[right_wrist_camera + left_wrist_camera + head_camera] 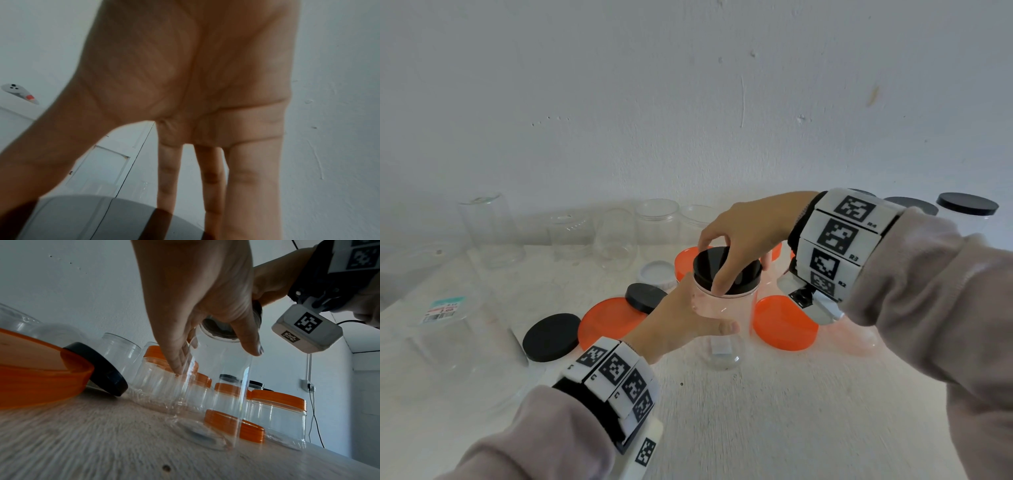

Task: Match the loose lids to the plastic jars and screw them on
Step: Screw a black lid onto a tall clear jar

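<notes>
While open jars (616,236) wait far left, I've got 1 clear jar (726,329) standing centre, my left hand (681,318) wrapped round its wall and my right hand (743,236) gripping the black lid (726,270) on its mouth. Loose orange lids (784,322) crowd its base; capped jars (275,415) stand far right.

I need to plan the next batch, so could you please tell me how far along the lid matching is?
Done: several jars at the right already wear orange lids. In hand: the left hand holds a clear jar while the right hand grips a black lid on it. Left: open jars at the back and loose lids on the table.
</notes>
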`<state>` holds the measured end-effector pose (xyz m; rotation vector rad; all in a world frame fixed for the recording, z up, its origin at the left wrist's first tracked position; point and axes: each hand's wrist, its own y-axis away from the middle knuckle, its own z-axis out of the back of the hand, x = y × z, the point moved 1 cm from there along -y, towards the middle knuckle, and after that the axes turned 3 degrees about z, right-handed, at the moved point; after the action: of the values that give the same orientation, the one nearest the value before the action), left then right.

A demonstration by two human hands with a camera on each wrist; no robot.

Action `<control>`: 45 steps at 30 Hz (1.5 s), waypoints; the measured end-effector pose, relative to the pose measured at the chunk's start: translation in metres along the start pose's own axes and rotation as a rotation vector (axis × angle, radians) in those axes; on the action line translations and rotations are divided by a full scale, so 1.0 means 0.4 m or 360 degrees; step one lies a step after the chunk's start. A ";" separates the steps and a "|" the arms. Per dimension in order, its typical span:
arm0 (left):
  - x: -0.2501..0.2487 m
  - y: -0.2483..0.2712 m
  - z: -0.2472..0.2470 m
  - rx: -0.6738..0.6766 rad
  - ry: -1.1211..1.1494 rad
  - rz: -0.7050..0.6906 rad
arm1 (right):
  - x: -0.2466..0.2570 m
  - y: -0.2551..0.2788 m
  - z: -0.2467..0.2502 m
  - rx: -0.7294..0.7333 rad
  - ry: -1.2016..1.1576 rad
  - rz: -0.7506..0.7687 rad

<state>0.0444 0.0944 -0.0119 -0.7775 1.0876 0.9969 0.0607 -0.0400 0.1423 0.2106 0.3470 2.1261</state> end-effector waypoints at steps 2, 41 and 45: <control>-0.001 0.000 0.001 0.0000 -0.0012 0.0005 | 0.003 -0.002 -0.004 -0.0046 0.0025 0.0000; -0.001 0.001 0.004 -0.0061 -0.0145 0.0107 | -0.013 -0.014 -0.015 -0.0077 0.0103 0.0010; -0.004 0.005 0.007 -0.0092 -0.0195 0.0142 | -0.017 -0.016 -0.026 -0.0141 0.0100 -0.0059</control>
<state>0.0434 0.0970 -0.0096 -0.7097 0.9986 1.1412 0.0666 -0.0440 0.1301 0.0858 0.2901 2.1098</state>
